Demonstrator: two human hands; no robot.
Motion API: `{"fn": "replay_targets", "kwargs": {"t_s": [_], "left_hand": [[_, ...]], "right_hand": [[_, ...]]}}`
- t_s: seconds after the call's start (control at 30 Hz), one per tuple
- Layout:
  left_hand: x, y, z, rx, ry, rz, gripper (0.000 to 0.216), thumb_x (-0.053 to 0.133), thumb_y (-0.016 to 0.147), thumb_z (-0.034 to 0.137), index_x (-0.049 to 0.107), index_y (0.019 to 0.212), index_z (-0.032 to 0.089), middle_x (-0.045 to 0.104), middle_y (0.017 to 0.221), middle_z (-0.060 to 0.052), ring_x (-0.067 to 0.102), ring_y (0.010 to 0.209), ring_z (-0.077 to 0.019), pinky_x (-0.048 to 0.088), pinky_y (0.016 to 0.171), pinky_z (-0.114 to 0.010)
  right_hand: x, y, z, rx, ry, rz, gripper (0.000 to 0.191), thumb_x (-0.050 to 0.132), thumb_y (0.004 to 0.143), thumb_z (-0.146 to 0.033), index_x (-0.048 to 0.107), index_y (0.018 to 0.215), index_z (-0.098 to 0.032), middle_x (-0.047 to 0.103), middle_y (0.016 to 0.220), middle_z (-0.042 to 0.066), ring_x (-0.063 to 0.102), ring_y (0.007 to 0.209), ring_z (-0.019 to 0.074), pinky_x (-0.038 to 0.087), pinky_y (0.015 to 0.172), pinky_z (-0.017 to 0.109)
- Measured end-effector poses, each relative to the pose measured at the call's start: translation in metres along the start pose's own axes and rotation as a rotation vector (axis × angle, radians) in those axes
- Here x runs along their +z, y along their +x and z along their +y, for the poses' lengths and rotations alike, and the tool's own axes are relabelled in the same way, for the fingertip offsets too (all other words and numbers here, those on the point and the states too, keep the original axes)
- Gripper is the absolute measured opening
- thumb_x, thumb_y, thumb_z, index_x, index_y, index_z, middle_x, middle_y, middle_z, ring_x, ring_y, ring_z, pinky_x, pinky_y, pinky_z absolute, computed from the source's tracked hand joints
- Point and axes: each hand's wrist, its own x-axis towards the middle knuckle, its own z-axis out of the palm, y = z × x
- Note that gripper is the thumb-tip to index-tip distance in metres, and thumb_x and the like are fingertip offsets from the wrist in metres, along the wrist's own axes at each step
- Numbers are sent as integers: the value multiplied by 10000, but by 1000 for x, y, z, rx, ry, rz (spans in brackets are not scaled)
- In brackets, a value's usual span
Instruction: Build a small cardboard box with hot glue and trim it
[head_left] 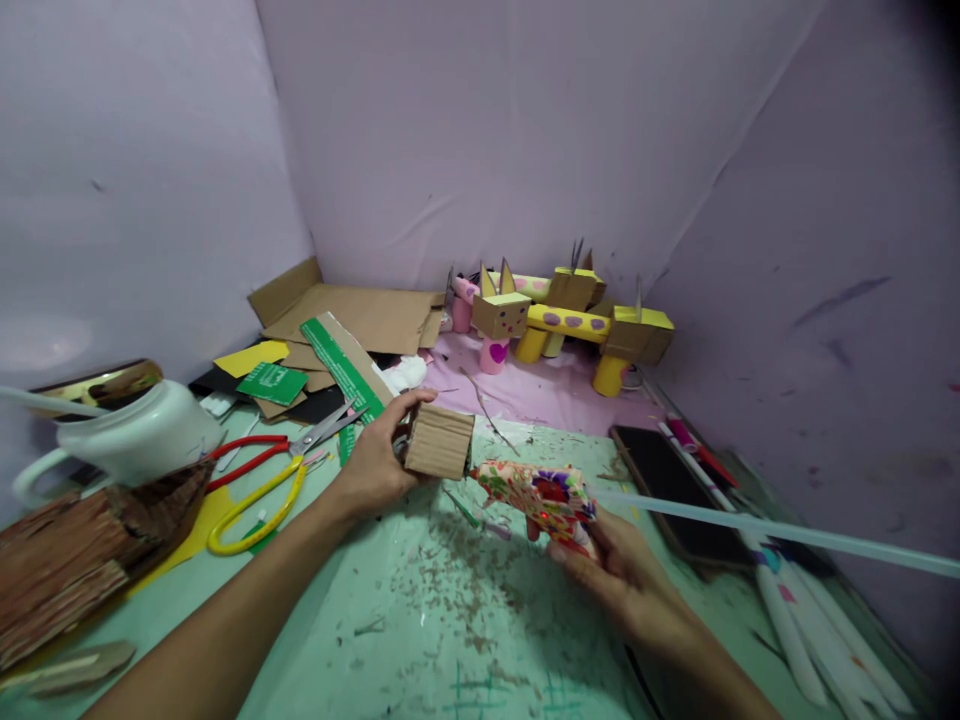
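Note:
My left hand (379, 460) grips a small cardboard box (440, 441) by its left side, just above the green table. In my right hand (619, 570) is a hot glue gun (538, 492) with a colourful floral covering and a small red light. Its nozzle points left and meets, or nearly meets, the box's lower right edge. A long translucent glue stick (780, 533) runs out of the gun's back to the right. Scissors with red handles (251, 460) and scissors with yellow handles (259, 515) lie left of my left hand.
Cardboard animal figures (570, 320) stand at the back. Cardboard sheets (352, 310) and paper scraps lie at back left. A white teapot-like vessel (146, 435) and a bark piece (82, 555) occupy the left. A dark phone (675, 495) and several white markers (817, 620) are on the right.

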Motion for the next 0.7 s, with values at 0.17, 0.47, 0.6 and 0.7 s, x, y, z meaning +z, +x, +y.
{"fn": "replay_targets", "kwargs": {"t_s": [0.17,0.47,0.6,0.7], "left_hand": [[-1,0,0,2,-9,-12,726,757,555,148,475,1220,218,508,1349,-132,498,1250,-294,362,1069,-460],[0,-1,-1,25,-1,-21,739,775,540,144,494,1219,220,518,1359,-126,516,1234,-295,395,1045,-436],[0,-2,-1,22,4,-38,748,767,539,144,487,1229,212,507,1367,-131,539,1205,-300,420,1021,-432],[0,-2,-1,34,14,-47,744,754,554,138,480,1241,214,502,1371,-135,522,1229,-303,397,1041,-448]], "right_hand": [[-2,2,-4,-12,12,26,214,554,839,-368,629,908,-181,690,813,58,631,749,226,511,653,290],[-4,2,-6,-7,-1,40,241,571,830,-397,643,894,-176,698,776,60,638,727,230,517,620,286],[-4,3,-7,-4,14,40,229,561,833,-380,640,896,-175,702,792,63,644,731,229,522,625,286],[-3,2,-5,-17,18,56,232,565,835,-383,650,889,-174,702,794,60,646,721,221,524,635,285]]}}
